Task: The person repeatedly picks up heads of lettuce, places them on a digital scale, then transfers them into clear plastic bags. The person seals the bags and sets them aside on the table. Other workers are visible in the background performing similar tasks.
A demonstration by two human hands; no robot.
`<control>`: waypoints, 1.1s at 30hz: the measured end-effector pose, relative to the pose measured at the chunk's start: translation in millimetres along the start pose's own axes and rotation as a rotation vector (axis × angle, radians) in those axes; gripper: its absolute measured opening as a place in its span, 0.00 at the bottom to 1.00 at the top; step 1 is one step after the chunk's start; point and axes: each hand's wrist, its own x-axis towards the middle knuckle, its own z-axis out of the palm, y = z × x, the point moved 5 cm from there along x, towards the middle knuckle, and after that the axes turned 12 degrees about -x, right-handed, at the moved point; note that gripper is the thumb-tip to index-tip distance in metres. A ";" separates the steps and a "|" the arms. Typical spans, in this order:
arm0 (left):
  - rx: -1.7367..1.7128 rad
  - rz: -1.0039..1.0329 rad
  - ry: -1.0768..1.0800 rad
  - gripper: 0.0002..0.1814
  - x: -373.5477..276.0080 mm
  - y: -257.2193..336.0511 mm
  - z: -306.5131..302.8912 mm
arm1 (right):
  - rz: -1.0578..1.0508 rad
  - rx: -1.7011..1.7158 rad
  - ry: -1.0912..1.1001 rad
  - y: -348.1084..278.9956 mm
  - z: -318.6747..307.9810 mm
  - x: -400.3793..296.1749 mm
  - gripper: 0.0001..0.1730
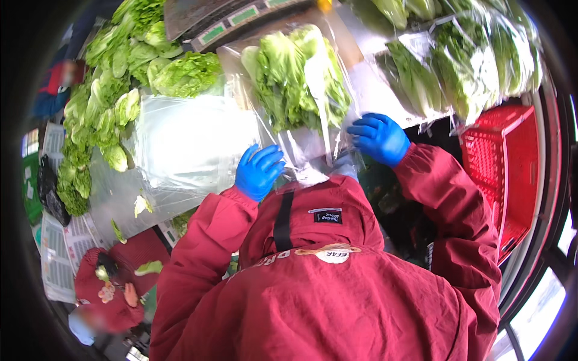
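Note:
Several leafy green lettuces (289,85) lie inside a clear plastic bag (307,155) on the bench in front of me. Both my hands wear blue gloves. My left hand (259,171) has its curled fingers on the lower left edge of the bag, beside its end nearest me. On the bag's right edge, my right hand (379,137) grips the film with bent fingers; the thumb is hard to make out. Left of the bag lies a stack of flat clear plastic bags (194,140), bright with glare.
Loose lettuces (108,94) are heaped along the left. Bagged lettuces (465,67) lie at the upper right, above a red plastic crate (519,171). A scale-like metal device (216,27) stands at the back. A co-worker in a red sleeved garment (108,289) holds greens at lower left.

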 end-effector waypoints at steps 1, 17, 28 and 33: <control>-0.097 -0.053 0.007 0.08 -4.5 -2.7 -4.7 | 0.120 0.207 0.006 15.2 -6.4 -4.6 0.08; -0.839 -1.146 0.135 0.13 -5.9 -40.7 22.2 | 0.986 1.158 -0.583 65.9 52.8 0.3 0.10; -1.182 -0.825 0.465 0.24 -10.2 -84.0 61.6 | 0.874 0.891 0.031 124.2 61.2 27.0 0.38; -1.230 -1.005 0.413 0.30 81.6 -3.1 28.7 | 1.017 0.735 -0.009 78.2 -1.9 40.9 0.44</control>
